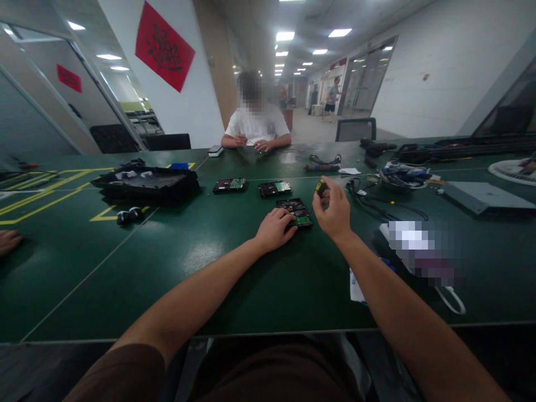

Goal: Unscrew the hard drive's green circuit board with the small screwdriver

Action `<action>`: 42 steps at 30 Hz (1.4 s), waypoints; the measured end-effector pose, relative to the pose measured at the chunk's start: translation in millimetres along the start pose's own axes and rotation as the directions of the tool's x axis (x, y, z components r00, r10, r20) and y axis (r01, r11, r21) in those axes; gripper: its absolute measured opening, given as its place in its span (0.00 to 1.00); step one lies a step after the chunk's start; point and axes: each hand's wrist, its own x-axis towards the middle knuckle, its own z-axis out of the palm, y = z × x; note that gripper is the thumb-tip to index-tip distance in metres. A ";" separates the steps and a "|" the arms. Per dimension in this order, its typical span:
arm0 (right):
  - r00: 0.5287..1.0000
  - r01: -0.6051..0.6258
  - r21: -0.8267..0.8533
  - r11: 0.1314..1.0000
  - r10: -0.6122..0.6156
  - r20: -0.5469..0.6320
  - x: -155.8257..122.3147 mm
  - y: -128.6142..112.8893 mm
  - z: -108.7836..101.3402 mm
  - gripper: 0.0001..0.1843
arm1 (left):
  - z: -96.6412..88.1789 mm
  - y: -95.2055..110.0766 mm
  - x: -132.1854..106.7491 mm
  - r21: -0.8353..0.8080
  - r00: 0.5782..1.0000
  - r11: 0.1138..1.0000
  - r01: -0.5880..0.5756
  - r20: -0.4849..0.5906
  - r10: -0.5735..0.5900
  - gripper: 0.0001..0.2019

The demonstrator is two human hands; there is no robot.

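A hard drive (pixel 296 207) with its green circuit board facing up lies flat on the table. My left hand (pixel 274 229) grips its near left edge, with the fingers bent over the board. Just right of the drive, my right hand (pixel 333 209) is raised above the table. Its thumb and fingertips pinch a short yellow-and-black handle (pixel 320 187); the rest of that tool, if any, cannot be made out. Two more hard drives, one in the middle (pixel 274 188) and one farther left (pixel 230 185), lie beyond my left hand.
Black trays (pixel 146 184) are stacked at left. Cables (pixel 377 204), a bundle of wires (pixel 404 176) and a grey metal box (pixel 488 196) lie at right. A partly blurred white item (pixel 393 237) is beside my right forearm. A person (pixel 256 125) sits opposite; another hand (pixel 9 241) rests at far left.
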 end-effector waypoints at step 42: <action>1.000 0.000 -0.021 1.000 0.000 0.011 -1.0 -2.8 -1.8 0.28 | 2.3 -0.8 0.5 -0.010 1.000 1.000 0.011 0.007 -0.011 0.15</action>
